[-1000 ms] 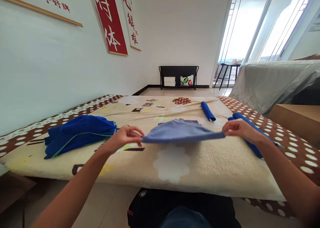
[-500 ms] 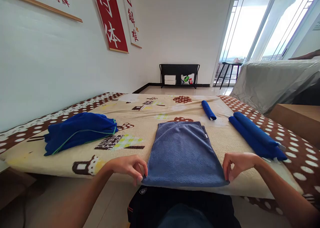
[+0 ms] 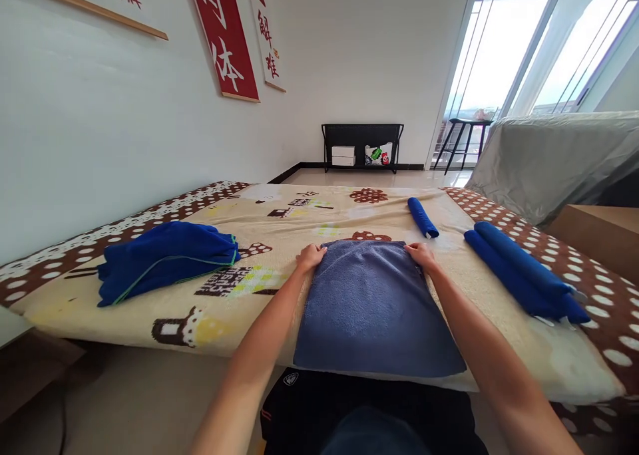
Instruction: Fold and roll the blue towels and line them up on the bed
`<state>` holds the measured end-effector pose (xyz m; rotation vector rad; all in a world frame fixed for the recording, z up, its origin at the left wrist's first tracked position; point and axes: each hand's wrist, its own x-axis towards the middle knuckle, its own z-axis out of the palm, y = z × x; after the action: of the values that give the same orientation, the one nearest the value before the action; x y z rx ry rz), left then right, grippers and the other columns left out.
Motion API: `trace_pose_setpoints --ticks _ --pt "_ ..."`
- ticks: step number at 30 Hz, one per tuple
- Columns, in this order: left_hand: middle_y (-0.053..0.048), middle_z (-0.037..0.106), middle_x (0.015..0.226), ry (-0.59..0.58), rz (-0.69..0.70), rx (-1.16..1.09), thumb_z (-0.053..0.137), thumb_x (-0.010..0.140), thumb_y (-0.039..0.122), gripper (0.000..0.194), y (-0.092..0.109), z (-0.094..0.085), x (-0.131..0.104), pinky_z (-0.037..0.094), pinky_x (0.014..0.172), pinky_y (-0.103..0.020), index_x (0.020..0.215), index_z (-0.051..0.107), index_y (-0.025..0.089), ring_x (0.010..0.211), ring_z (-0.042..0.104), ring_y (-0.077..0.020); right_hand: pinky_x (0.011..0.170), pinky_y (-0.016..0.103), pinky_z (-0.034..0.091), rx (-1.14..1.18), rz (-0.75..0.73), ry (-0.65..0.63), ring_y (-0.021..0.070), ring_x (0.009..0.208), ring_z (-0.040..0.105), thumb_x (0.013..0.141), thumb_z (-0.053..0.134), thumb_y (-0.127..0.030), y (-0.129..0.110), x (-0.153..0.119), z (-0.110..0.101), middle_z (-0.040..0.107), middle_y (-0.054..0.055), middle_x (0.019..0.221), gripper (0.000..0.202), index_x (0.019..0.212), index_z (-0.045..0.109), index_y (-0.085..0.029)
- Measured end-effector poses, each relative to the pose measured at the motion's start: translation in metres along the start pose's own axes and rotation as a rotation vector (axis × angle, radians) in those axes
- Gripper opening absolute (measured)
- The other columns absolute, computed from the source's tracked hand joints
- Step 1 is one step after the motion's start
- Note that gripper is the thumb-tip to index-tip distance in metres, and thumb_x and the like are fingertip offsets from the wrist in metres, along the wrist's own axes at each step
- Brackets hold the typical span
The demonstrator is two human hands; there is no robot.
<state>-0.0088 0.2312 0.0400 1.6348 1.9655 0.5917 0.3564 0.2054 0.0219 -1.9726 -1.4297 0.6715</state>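
A grey-blue towel (image 3: pixel 372 308) lies folded flat at the near edge of the bed, its front edge close to my lap. My left hand (image 3: pixel 310 257) pinches its far left corner. At the far right corner, my right hand (image 3: pixel 422 255) has its fingers closed on the cloth. Both arms reach forward along the towel's sides. Left of it rests a crumpled bright blue towel (image 3: pixel 167 259) with green edging. On the right lie two blue rolled towels (image 3: pixel 524 269) side by side, and a smaller blue roll (image 3: pixel 423 217) sits farther back.
A cream patterned blanket (image 3: pixel 279 232) with brown dotted borders covers the bed. Beyond it a black rack (image 3: pixel 363 136) stands by the wall. At right are a cardboard box (image 3: pixel 599 242), a plastic-covered piece of furniture (image 3: pixel 559 155) and a black stool (image 3: pixel 464 139).
Both hands have left the towel's near corners and moved forward to its far corners, gripping there. The towel stays in about the same place. The view has shifted slightly.
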Motion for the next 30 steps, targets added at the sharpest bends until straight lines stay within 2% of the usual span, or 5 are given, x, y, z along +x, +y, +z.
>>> trace_pose_setpoints --ticks 4,8,11,21,30 --pt "-0.01 0.06 0.125 0.055 -0.026 -0.047 0.061 0.094 0.035 0.036 0.008 0.018 0.016 0.054 0.089 -0.044 0.125 0.058 0.017 0.107 0.062 -0.023 0.096 0.043 0.05 -0.088 -0.004 0.109 0.0195 0.111 0.058 0.094 0.057 -0.039 0.0 0.005 0.013 0.057 0.009 0.128 0.034 0.121 0.059 -0.019" --pt "-0.01 0.06 0.125 0.094 0.003 -0.122 0.06 0.094 0.035 0.037 0.007 0.021 0.025 0.055 0.089 -0.044 0.126 0.057 0.016 0.106 0.062 -0.0228 0.097 0.043 0.05 -0.087 -0.005 0.154 0.0195 0.113 0.057 0.094 0.056 -0.039 0.004 0.008 0.012 0.056 0.009 0.13 0.033 0.121 0.059 -0.02" --pt "-0.01 0.06 0.125 0.096 0.027 -0.153 0.06 0.094 0.036 0.036 0.004 0.018 0.028 0.055 0.089 -0.043 0.125 0.057 0.017 0.106 0.062 -0.0229 0.094 0.041 0.052 -0.039 0.035 0.114 0.0192 0.109 0.059 0.094 0.057 -0.04 0.009 0.012 0.005 0.059 0.009 0.125 0.035 0.121 0.059 -0.018" --pt "-0.009 0.06 0.124 0.049 0.015 -0.087 0.061 0.094 0.036 0.036 0.007 0.011 0.035 0.054 0.089 -0.043 0.124 0.058 0.017 0.106 0.062 -0.0232 0.088 0.039 0.054 0.095 0.208 -0.168 0.0186 0.103 0.061 0.093 0.059 -0.04 0.022 0.01 -0.023 0.06 0.01 0.12 0.04 0.123 0.057 -0.014" --pt "-0.009 0.06 0.125 -0.028 0.053 -0.093 0.062 0.093 0.035 0.035 0.024 0.024 0.034 0.054 0.089 -0.042 0.124 0.058 0.018 0.108 0.062 -0.0233 0.089 0.039 0.054 -0.027 0.269 -0.145 0.018 0.103 0.061 0.094 0.057 -0.041 0.018 0.017 -0.008 0.06 0.009 0.121 0.038 0.121 0.058 -0.016"
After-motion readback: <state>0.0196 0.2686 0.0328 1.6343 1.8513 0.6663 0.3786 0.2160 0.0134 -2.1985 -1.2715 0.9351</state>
